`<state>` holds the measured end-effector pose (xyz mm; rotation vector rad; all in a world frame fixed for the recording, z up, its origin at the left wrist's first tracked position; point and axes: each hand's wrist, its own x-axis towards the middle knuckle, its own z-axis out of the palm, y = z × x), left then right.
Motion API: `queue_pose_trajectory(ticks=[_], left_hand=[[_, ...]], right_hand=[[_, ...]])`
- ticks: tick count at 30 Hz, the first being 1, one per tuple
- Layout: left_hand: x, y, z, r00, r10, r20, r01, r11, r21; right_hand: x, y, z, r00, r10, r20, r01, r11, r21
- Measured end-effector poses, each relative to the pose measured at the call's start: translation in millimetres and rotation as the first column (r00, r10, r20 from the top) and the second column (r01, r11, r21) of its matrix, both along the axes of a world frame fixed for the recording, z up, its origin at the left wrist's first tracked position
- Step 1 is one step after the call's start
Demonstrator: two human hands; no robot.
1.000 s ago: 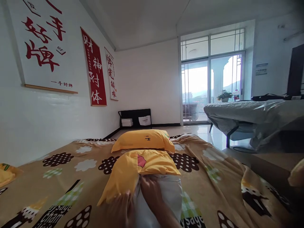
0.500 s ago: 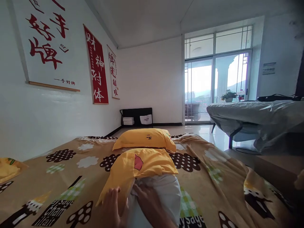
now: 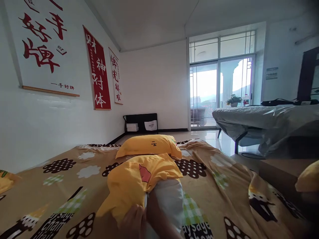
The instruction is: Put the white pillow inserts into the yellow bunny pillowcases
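Note:
A white pillow lies on the bed in front of me, half inside a yellow pillowcase. My left hand grips the open edge of the pillowcase at the bottom of the view. My right hand rests on the bare white pillow beside that edge; its fingers are partly hidden under the yellow cloth. A second pillow in a yellow case lies farther up the bed.
The bed has a tan cartoon-print cover and stands against the white wall with hanging scrolls. A table under a grey plastic sheet stands to the right. Yellow cloth shows at the left edge and right edge.
The yellow pillowcase has been drawn farther toward me over the white pillow. Both hands have dropped lower in the view, and my head has turned slightly.

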<state>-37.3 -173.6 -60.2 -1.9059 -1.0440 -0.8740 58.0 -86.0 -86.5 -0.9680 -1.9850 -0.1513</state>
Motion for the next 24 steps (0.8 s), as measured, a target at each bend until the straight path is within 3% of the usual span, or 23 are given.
queue_pose_trajectory(ticks=[3,6,8,9,11,14,16,18,20,22,24], left_hand=[[-3,9,-21.8,0.999,0.002,0.052,-0.001,1.0,-0.013],[-16,20,-50.3,0.984,0.086,0.153,-0.075,0.994,-0.074],[-22,23,-59.2,0.969,0.166,0.184,-0.116,0.96,-0.254],[-24,22,-58.4,0.957,0.217,0.191,-0.132,0.917,-0.378],[-26,15,-45.8,0.935,0.306,0.181,-0.129,0.766,-0.63],[-28,-3,-6.3,0.93,0.351,0.111,-0.087,0.503,-0.86],[-26,-16,25.3,0.942,0.332,0.042,-0.114,0.437,-0.892],[-13,-22,54.5,0.95,0.31,0.035,-0.126,0.484,-0.866],[12,-18,76.0,0.972,0.209,0.109,-0.038,0.596,-0.802],[41,-3,85.7,0.995,-0.011,0.103,0.082,0.696,-0.713],[61,21,83.3,0.986,-0.164,-0.032,0.104,0.756,-0.646]], right_hand=[[16,4,8.6,0.998,-0.046,-0.046,0.036,0.982,-0.187],[39,-17,11.6,0.999,0.004,-0.035,-0.016,0.939,-0.344],[61,-41,14.3,0.994,0.107,-0.032,-0.111,0.919,-0.378],[75,-52,16.8,0.986,0.164,-0.025,-0.16,0.9,-0.407],[108,-69,23.7,0.973,0.23,0.015,-0.195,0.857,-0.477],[161,-80,32.6,0.983,0.15,0.106,-0.075,0.857,-0.509],[180,-79,31.0,0.986,0.066,0.153,0.016,0.876,-0.481],[176,-73,20.5,0.981,0.052,0.186,0.04,0.889,-0.455],[151,-66,2.8,0.983,0.047,0.179,0.031,0.912,-0.409],[118,-58,-17.6,0.991,0.011,0.13,0.034,0.94,-0.34],[91,-54,-35.1,0.996,-0.027,0.084,0.049,0.96,-0.275]])
